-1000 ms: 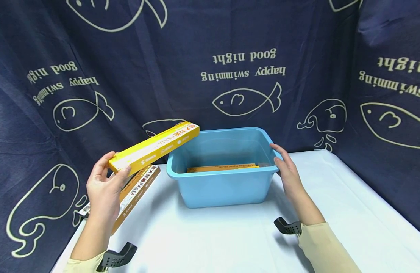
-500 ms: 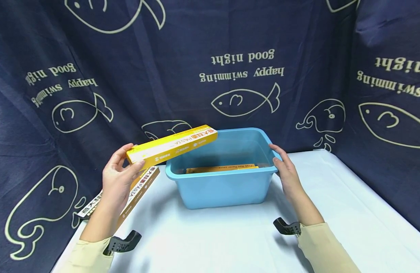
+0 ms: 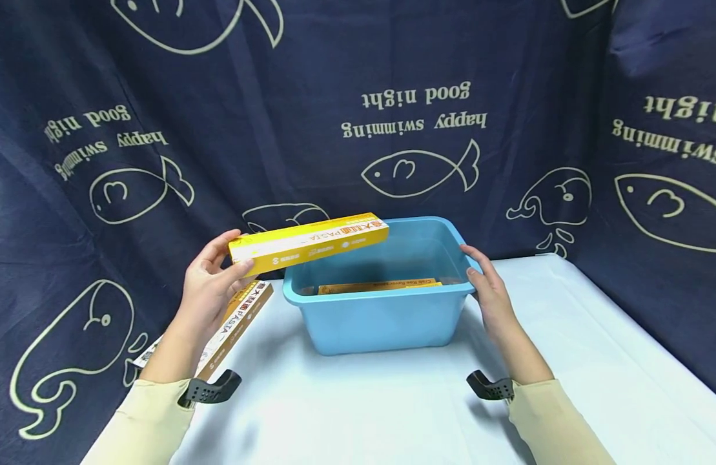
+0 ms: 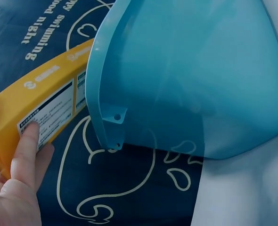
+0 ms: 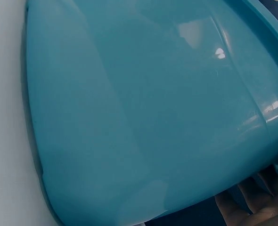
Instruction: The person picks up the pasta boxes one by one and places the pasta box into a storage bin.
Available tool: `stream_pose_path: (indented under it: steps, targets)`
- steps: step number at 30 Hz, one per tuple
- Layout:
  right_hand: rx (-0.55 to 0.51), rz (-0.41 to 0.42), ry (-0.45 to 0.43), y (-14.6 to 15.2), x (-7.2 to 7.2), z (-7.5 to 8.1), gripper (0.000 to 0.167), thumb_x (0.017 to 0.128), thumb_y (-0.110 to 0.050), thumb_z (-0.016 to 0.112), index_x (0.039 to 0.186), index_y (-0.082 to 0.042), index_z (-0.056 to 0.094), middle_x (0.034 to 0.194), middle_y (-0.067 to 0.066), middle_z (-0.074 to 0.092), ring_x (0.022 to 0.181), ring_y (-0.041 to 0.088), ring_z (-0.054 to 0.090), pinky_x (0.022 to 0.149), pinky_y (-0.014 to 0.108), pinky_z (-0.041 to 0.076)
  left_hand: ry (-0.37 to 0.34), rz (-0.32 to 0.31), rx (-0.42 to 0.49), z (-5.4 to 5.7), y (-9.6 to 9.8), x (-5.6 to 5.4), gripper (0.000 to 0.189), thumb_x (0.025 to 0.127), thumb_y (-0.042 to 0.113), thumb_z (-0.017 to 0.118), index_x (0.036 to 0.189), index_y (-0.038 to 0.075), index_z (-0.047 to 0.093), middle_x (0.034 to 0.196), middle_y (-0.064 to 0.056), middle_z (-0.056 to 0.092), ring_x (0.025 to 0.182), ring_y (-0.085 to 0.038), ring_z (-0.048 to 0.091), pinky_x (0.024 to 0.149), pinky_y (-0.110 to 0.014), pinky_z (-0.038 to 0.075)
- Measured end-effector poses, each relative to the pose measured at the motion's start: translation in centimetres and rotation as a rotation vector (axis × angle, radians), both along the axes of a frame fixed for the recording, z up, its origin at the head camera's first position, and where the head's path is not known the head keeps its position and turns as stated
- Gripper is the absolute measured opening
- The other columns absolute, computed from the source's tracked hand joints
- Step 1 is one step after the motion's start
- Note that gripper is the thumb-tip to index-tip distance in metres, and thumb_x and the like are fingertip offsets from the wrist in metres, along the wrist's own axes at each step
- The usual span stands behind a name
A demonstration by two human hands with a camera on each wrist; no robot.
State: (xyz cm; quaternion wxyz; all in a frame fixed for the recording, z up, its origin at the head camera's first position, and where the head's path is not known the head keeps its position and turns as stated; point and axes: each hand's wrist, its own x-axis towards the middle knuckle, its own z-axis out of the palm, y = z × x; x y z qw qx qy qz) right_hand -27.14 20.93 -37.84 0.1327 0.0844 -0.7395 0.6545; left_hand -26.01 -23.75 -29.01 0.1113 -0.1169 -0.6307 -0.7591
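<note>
My left hand (image 3: 209,290) pinches the left end of a long yellow pasta box (image 3: 308,244), thumb in front. The box's far end reaches over the left side of a light blue plastic bin (image 3: 381,326). In the left wrist view, fingers (image 4: 25,160) lie along the box's printed label, and the box's far part is hidden behind the bin's rim (image 4: 95,70). My right hand (image 3: 491,294) grips the bin's right rim, thumb at the front. Inside the bin lies a brown-yellow box (image 3: 372,287), mostly hidden by the front wall.
Left of the bin, more pasta boxes (image 3: 237,329) lie on the white-covered table (image 3: 334,413), partly behind my left forearm. A dark blue curtain (image 3: 311,129) with fish and whale drawings hangs directly behind the bin and along both sides.
My left hand has moved right with the yellow pasta box, bringing its far end over the bin and turning it closer to level. My right hand has stayed on the rim.
</note>
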Motion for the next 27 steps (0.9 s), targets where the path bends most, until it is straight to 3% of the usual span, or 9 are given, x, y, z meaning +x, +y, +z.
stream_pose_path:
  steps: [5,15,27]
  targets:
    - [0.0,0.001,0.002,0.0,0.0,0.0,0.049,0.106,-0.027,0.035,0.155,-0.023,0.034,0.168,0.005,0.018,0.154,0.037,0.016,0.117,0.071,0.015,-0.025,-0.018,-0.052,0.7,0.3,-0.9,0.06,0.087,0.003,0.074,0.142,0.016,0.05,0.137,0.002,0.047,0.118,-0.019,0.055,0.087,-0.024,0.057]
    - [-0.003,-0.003,0.002,0.0,0.0,0.0,0.049,0.106,-0.028,0.035,0.155,-0.023,0.034,0.168,0.004,0.018,0.155,0.036,0.014,0.118,0.07,0.013,0.011,-0.061,-0.165,1.6,0.9,-2.1,0.063,0.088,0.002,0.073,0.144,0.017,0.049,0.138,0.001,0.046,0.113,-0.017,0.06,0.086,-0.023,0.057]
    - [0.012,-0.012,-0.002,0.0,-0.2,-0.2,0.049,0.106,-0.029,0.035,0.155,-0.025,0.035,0.168,0.004,0.017,0.155,0.037,0.014,0.117,0.072,0.014,-0.088,-0.077,-0.219,2.3,1.9,-4.0,0.065,0.087,0.011,0.077,0.145,0.019,0.049,0.144,-0.002,0.043,0.126,-0.029,0.048,0.087,-0.026,0.057]
